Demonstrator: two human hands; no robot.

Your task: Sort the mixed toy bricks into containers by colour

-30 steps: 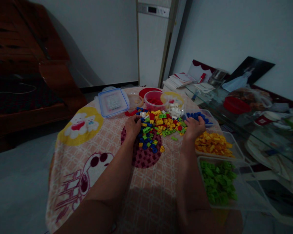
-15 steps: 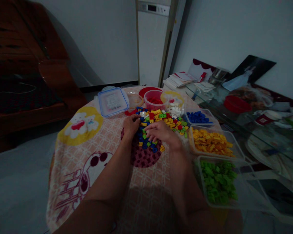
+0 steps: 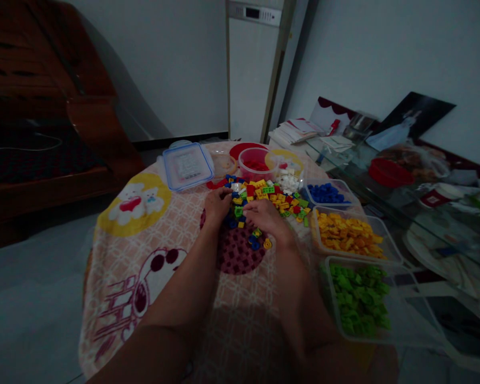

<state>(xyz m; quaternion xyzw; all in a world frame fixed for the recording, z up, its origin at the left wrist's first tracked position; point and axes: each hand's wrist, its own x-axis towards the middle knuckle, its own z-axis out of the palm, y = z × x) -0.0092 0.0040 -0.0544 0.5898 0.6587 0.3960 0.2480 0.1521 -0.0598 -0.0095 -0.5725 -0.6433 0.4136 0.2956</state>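
Observation:
A mixed pile of toy building bricks (image 3: 282, 201), in yellow, green, red and blue, lies across the middle of the table. My left hand (image 3: 217, 206) is at the pile's left side, fingers curled in with their tips among the bricks; whatever they hold is hidden. Over the pile's near edge, my right hand (image 3: 266, 217) has its thumb and fingers drawn together beside a green brick (image 3: 239, 212). I cannot make out what is in that pinch. Closer to me lie a few loose blue pieces (image 3: 255, 245) and a yellow ring-shaped piece (image 3: 268, 244).
Along the right edge stand clear boxes of blue bricks (image 3: 328, 193), yellow bricks (image 3: 348, 234) and green bricks (image 3: 360, 298). Behind the pile are a round tub (image 3: 258, 173) with red pieces, white bricks (image 3: 289, 181) and a blue-rimmed lid (image 3: 188, 166). A cluttered glass table (image 3: 368, 200) adjoins at right.
Several blue and green bricks in front of my hands have shifted or gone from their spots, baring more of the dark cloth patch. My right hand has closed its fingers more. The view has shifted slightly.

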